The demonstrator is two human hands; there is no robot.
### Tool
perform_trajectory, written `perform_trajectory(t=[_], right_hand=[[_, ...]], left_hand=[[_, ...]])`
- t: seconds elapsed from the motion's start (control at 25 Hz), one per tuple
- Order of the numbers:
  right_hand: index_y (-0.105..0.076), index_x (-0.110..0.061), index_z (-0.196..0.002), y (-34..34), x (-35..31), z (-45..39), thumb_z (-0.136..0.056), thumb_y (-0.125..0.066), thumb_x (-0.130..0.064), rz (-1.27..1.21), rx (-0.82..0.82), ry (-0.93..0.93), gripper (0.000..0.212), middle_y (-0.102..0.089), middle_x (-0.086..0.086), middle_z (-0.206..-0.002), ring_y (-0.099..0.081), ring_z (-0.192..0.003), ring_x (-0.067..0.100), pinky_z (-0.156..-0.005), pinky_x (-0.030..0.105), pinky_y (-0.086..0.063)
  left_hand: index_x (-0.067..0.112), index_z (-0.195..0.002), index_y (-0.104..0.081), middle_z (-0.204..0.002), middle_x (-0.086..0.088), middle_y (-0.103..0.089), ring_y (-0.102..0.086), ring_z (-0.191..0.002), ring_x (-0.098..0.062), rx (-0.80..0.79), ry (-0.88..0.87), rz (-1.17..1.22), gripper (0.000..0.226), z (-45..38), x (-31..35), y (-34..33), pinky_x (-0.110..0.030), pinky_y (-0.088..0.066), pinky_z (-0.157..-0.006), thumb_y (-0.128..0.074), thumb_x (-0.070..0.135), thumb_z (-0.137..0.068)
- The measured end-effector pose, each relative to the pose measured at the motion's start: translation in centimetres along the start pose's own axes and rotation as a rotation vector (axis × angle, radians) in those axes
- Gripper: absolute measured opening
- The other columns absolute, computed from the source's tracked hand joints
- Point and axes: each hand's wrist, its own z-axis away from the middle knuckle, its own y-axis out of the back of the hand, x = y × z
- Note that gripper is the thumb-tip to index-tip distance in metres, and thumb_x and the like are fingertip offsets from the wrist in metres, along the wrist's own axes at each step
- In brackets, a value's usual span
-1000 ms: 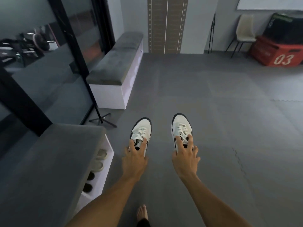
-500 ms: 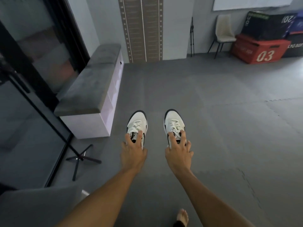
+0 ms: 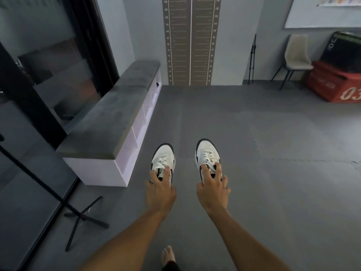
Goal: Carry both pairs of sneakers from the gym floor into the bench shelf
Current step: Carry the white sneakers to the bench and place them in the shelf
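Observation:
I hold one white sneaker with black trim in each hand, toes pointing away from me, above the grey floor. My left hand (image 3: pixel 160 189) grips the left sneaker (image 3: pixel 163 157) at its tongue and collar. My right hand (image 3: pixel 212 185) grips the right sneaker (image 3: pixel 207 154) the same way. The bench (image 3: pixel 109 122) with a grey cushioned top and white open shelf compartments stands ahead on my left, its near end just left of the left sneaker. The other pair is not in view.
A black stand with cross feet (image 3: pixel 82 218) rests on the floor at lower left beside a glass wall. A chair (image 3: pixel 295 57) and a red box marked 03 (image 3: pixel 336 85) sit at the far right. My bare foot (image 3: pixel 168 256) shows below.
I have walked forward past the nearer bench; the farther bench has come closer on my left. Both hands still hold the sneakers the same way.

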Motion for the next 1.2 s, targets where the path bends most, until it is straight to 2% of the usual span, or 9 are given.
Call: perform_trajectory(t=[0.16,0.28,0.4,0.6,0.76,0.88,1.12,1.2], right_hand=[[-0.033,-0.04,-0.146,-1.4,-1.8,-11.6,-0.091,-0.052,-0.025,-0.01,-0.002,-0.007,0.06,-0.008,0.006,-0.167,-0.038,-0.125,0.035,-0.087,0.052,-0.045],[-0.033,-0.04,-0.146,-2.2,-3.1,-19.3,-0.09,-0.055,-0.026,-0.022,0.012,-0.029,0.062,-0.009,0.007,-0.166,-0.038,-0.126,0.036,-0.087,0.055,-0.046],[-0.034,-0.039,-0.146,-3.4,-3.6,-26.5,-0.092,-0.055,-0.027,-0.009,0.005,-0.02,0.06,-0.011,0.008,-0.166,-0.039,-0.126,0.037,-0.085,0.055,-0.047],[-0.032,-0.04,-0.147,-6.5,-4.4,-40.4,-0.094,-0.053,-0.028,0.024,-0.045,0.063,0.059,-0.009,0.008,-0.167,-0.037,-0.131,0.038,-0.086,0.055,-0.048],[-0.03,-0.04,-0.149,-8.0,-6.9,-51.8,-0.094,-0.054,-0.026,0.055,-0.138,0.223,0.062,-0.006,0.007,-0.167,-0.034,-0.134,0.04,-0.088,0.057,-0.047],[-0.028,-0.04,-0.15,-9.4,-9.8,-58.4,-0.092,-0.056,-0.024,0.1,-0.203,0.377,0.066,-0.003,0.006,-0.167,-0.033,-0.133,0.039,-0.09,0.057,-0.045],[-0.031,-0.042,-0.145,-16.6,-18.6,-67.1,-0.092,-0.054,-0.022,0.151,-0.377,0.584,0.062,-0.006,0.005,-0.166,-0.036,-0.129,0.039,-0.09,0.057,-0.044],[-0.032,-0.042,-0.145,-20.0,-22.1,-68.8,-0.091,-0.052,-0.021,0.188,-0.452,0.627,0.061,-0.007,0.005,-0.165,-0.036,-0.128,0.039,-0.091,0.057,-0.043]], left_hand=[[0.029,-0.148,-0.037,-0.138,-0.021,-0.034,-0.051,-0.094,-0.036,-0.037,0.007,-0.014,0.071,-11.9,2.1,-2.6,-0.041,-0.05,-0.08,-0.061,0.037,-0.082],[0.032,-0.152,-0.027,-0.144,-0.019,-0.029,-0.049,-0.102,-0.033,-0.11,-0.003,-0.091,0.071,-19.3,3.7,-3.6,-0.037,-0.048,-0.084,-0.054,0.039,-0.087],[0.033,-0.154,-0.021,-0.146,-0.018,-0.027,-0.048,-0.107,-0.031,-0.116,-0.024,-0.158,0.07,-25.8,5.3,-5.0,-0.033,-0.048,-0.086,-0.05,0.042,-0.091],[0.031,-0.154,-0.017,-0.15,-0.02,-0.021,-0.044,-0.118,-0.034,-0.108,0.075,-0.127,0.069,-37.8,8.1,-7.6,-0.035,-0.049,-0.088,-0.047,0.044,-0.094],[0.031,-0.153,-0.018,-0.15,-0.02,-0.019,-0.042,-0.12,-0.038,-0.089,0.252,-0.071,0.071,-47.2,10.0,-9.0,-0.042,-0.051,-0.085,-0.051,0.044,-0.092],[0.03,-0.153,-0.02,-0.147,-0.021,-0.023,-0.045,-0.116,-0.039,-0.062,0.38,-0.069,0.071,-52.7,9.6,-9.8,-0.045,-0.05,-0.088,-0.053,0.047,-0.092],[0.029,-0.15,-0.023,-0.136,-0.019,-0.03,-0.045,-0.102,-0.038,-0.082,0.644,0.029,0.069,-60.8,4.5,-12.2,-0.041,-0.045,-0.075,-0.055,0.041,-0.09],[0.029,-0.15,-0.024,-0.134,-0.019,-0.031,-0.046,-0.102,-0.039,-0.112,0.727,0.054,0.07,-63.2,1.5,-13.4,-0.04,-0.044,-0.075,-0.056,0.042,-0.089]])
